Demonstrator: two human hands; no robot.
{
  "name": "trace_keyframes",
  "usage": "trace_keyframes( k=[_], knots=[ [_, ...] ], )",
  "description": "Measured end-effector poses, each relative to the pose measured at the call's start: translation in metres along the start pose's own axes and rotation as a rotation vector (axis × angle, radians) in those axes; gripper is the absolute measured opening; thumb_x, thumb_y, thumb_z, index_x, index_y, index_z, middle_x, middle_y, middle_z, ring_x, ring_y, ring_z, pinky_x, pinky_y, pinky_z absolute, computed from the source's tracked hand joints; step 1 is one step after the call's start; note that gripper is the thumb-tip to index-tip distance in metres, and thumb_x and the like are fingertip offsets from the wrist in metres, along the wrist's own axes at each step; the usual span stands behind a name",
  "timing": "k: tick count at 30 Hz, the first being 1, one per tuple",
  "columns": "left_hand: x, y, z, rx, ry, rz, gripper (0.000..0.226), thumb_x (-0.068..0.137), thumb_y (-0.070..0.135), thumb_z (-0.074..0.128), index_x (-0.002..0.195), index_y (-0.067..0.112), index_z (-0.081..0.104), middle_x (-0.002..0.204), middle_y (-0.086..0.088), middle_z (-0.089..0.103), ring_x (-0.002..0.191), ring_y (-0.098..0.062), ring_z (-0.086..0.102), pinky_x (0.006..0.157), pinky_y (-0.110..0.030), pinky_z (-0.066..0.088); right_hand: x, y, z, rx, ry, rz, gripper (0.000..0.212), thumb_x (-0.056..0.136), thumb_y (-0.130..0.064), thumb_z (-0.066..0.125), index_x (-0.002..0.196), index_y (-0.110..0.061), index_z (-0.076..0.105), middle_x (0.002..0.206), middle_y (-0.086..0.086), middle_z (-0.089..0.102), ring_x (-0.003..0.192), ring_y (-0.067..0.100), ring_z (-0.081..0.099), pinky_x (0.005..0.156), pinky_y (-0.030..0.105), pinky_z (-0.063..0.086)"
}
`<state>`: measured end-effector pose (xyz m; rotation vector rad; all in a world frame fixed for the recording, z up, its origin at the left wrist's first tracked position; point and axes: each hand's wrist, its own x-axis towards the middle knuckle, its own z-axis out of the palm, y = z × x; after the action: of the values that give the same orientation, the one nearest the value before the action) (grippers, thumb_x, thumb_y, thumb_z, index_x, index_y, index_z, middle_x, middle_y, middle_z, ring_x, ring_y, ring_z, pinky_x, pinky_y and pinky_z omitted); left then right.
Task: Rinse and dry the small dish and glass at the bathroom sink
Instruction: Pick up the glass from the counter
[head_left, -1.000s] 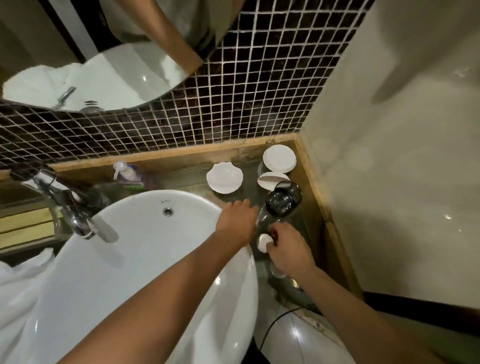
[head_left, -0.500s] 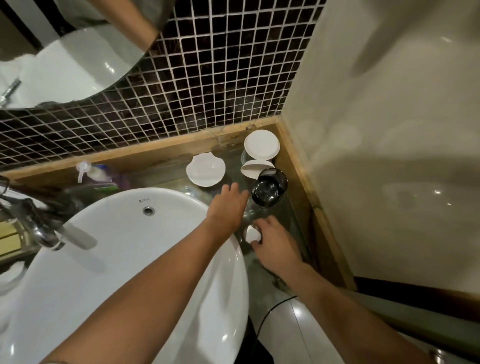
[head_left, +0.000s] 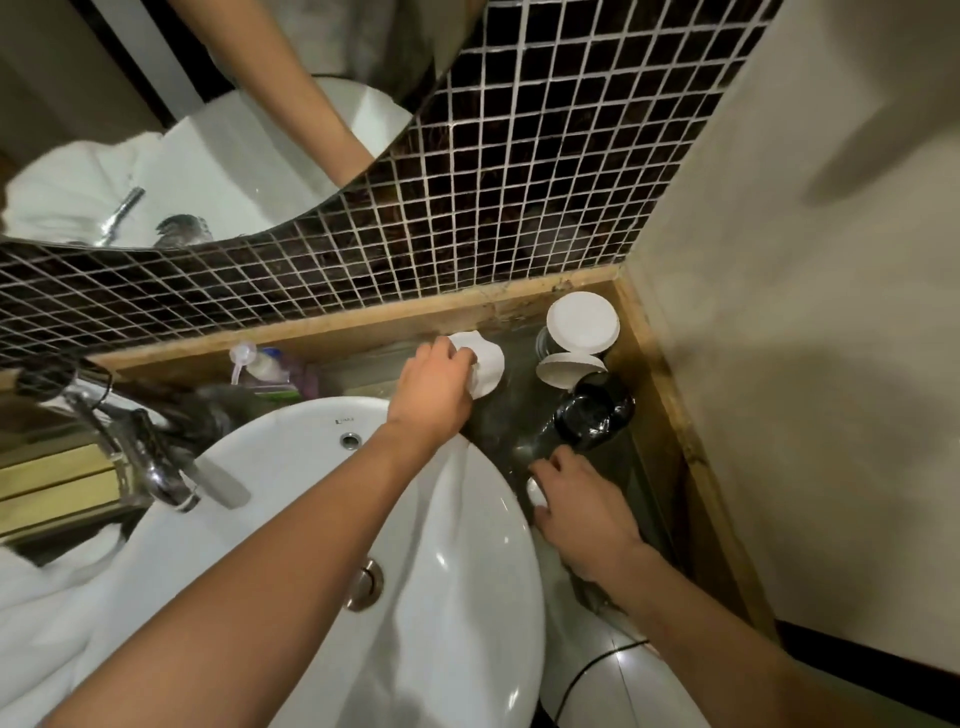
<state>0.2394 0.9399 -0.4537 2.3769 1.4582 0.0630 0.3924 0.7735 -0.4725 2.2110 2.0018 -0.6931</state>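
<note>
The small white shell-shaped dish (head_left: 487, 366) is tipped up on its edge on the counter behind the basin, with my left hand (head_left: 431, 389) closed over its near side. A dark stemmed glass (head_left: 592, 413) stands to the right, near the wooden counter edge. My right hand (head_left: 582, 514) rests on the counter just in front of the glass, fingers curled around a small white object (head_left: 535, 492). Whether it touches the glass's foot I cannot tell.
The white basin (head_left: 467, 597) fills the lower middle, with a chrome faucet (head_left: 156, 457) at left. Two white-lidded jars (head_left: 582, 322) sit in the back right corner. A pump bottle (head_left: 260, 361) stands behind the basin, and a white towel (head_left: 41, 613) lies at left.
My left hand has reached back from the basin rim to the shell dish, gripped it and tilted it up. My right hand stays by the glass with the small white object.
</note>
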Motion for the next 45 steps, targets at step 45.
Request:
trace_keyframes(
  k=[45],
  knots=[
    [-0.001,-0.036,-0.001,0.023,0.098,0.057,0.03,0.087,0.029,0.058,0.116,0.023,0.062,0.119,-0.002,0.06,0.109,-0.023,0.051,0.093,-0.038,0.038,0.122,-0.073,-0.063,-0.132,0.26,-0.027,0.042,0.085,-0.027,0.073,0.125,-0.02,0.062,0.117,0.006,0.066,0.107,0.026,0.063,0.084,0.039,0.057]
  ],
)
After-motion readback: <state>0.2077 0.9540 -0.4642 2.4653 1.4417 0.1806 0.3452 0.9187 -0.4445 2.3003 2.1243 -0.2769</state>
